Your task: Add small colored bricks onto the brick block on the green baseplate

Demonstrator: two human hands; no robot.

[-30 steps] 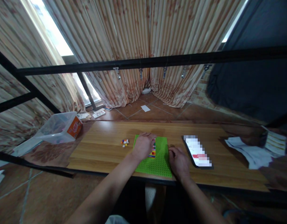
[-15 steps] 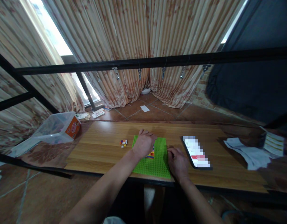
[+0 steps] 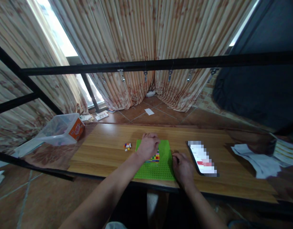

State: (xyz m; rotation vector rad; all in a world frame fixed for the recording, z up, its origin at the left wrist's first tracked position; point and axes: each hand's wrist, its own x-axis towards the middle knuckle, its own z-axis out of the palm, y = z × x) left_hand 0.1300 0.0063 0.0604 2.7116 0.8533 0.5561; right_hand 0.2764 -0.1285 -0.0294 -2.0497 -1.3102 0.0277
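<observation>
A thin, square, bright green studded baseplate (image 3: pixel 164 163) lies flat on a long wooden tabletop (image 3: pixel 98 149), toward its near edge. On the baseplate, left of its middle, sits a low block of small multicoloured plastic bricks (image 3: pixel 156 158), with red, yellow and blue pieces showing along its near and right sides. The left hand (image 3: pixel 148 147) is over this block and covers much of it, the back of the hand turned up and the fingers bent over toward the far right. Whether those fingers pinch a brick or only touch the block, I cannot tell, since the hand hides their undersides.

The right hand (image 3: pixel 183 168) rests at the right edge of the baseplate, its fingers curled in and the thumb side facing the plate; whether they are pressed together on anything cannot be told.

To the left of the baseplate, a small loose cluster of orange, white, yellow and purple bricks (image 3: pixel 127 146) lies apart on the wood. Right of the right hand, a black-edged smartphone with a lit, partly pixelated screen (image 3: pixel 201 158) lies aslant. Farther right are crumpled white paper sheets (image 3: pixel 256 159). At the far left stands a translucent plastic bin with an orange label (image 3: pixel 63 128).
</observation>
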